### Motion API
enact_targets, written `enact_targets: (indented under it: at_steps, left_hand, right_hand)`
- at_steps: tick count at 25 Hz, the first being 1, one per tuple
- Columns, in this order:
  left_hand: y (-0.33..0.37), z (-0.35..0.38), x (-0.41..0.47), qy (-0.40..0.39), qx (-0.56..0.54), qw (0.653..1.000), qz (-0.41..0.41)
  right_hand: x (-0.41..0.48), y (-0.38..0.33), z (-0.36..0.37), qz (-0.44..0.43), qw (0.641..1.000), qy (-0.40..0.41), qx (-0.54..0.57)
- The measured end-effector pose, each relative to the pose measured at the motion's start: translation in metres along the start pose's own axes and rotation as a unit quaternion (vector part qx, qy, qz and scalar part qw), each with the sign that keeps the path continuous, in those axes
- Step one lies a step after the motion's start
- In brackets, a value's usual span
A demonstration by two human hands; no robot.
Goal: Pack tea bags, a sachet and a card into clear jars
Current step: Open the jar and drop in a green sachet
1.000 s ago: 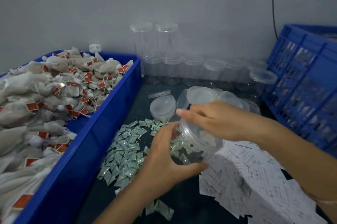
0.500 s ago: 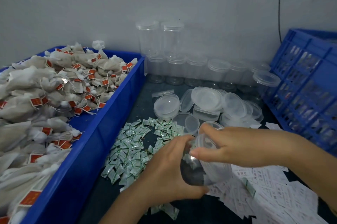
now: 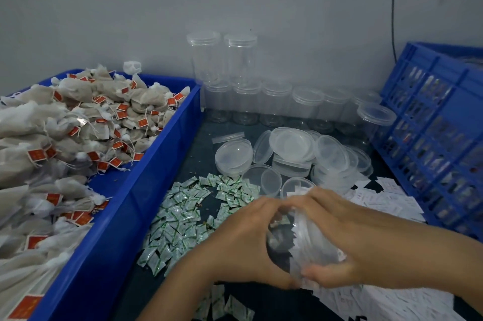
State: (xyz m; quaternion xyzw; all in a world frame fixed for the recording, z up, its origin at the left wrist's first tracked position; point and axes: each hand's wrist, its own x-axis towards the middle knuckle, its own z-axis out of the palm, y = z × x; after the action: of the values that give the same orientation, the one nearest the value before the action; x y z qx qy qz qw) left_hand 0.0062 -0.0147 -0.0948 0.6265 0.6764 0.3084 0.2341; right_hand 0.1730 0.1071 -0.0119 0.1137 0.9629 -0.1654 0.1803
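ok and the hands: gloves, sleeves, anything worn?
Nothing worn that shows. The left hand and right hand are ungloved, with no rings visible. The left forearm and right forearm are uncovered to the frame edge: no sleeves, watch or bands.

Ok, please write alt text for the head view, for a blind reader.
A left hand and right hand grip a tilted clear jar by white cards. Green sachets and a blue bin of tea bags lie left; loose lids and empty jars behind.

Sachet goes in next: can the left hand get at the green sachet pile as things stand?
Likely yes: the sachet pile lies open right beside the left hand, nothing between, though that hand grips the jar.
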Motion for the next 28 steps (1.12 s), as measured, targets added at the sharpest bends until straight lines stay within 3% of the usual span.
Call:
enact_targets:
  at_steps: [2, 4, 7, 10, 13, 16, 22, 28]
  left_hand:
    - [-0.005, -0.008, 0.003, -0.013, -0.080, 0.996, -0.034]
    - [-0.006, -0.009, 0.005, -0.022, -0.113, 0.992, -0.049]
    - [-0.008, -0.006, 0.003, 0.000, -0.096, 0.993, -0.071]
    - [-0.012, -0.004, -0.002, 0.010, -0.107, 0.991, -0.075]
    - [-0.013, -0.005, -0.004, 0.006, -0.126, 0.989, -0.079]
    - [-0.015, -0.004, -0.004, 0.023, -0.115, 0.990, -0.084]
    - [-0.016, -0.003, -0.004, 0.017, -0.141, 0.987, -0.072]
    - [-0.021, -0.006, -0.007, 0.018, -0.186, 0.980, -0.063]
  right_hand:
    - [0.010, -0.003, -0.002, -0.057, 0.993, 0.046, -0.088]
    - [0.019, -0.002, -0.008, -0.076, 0.990, 0.033, -0.118]
    - [0.026, -0.001, -0.023, -0.019, 0.999, 0.010, 0.034]
    - [0.034, 0.009, -0.032, 0.055, 0.994, -0.004, 0.091]
    - [0.032, 0.018, -0.037, 0.002, 0.985, -0.057, 0.161]
    - [0.027, 0.019, -0.040, -0.036, 0.988, -0.059, 0.134]
    - [0.035, 0.006, -0.030, -0.004, 0.997, 0.021, 0.069]
    - [0.028, 0.004, -0.038, -0.098, 0.993, 0.003, 0.066]
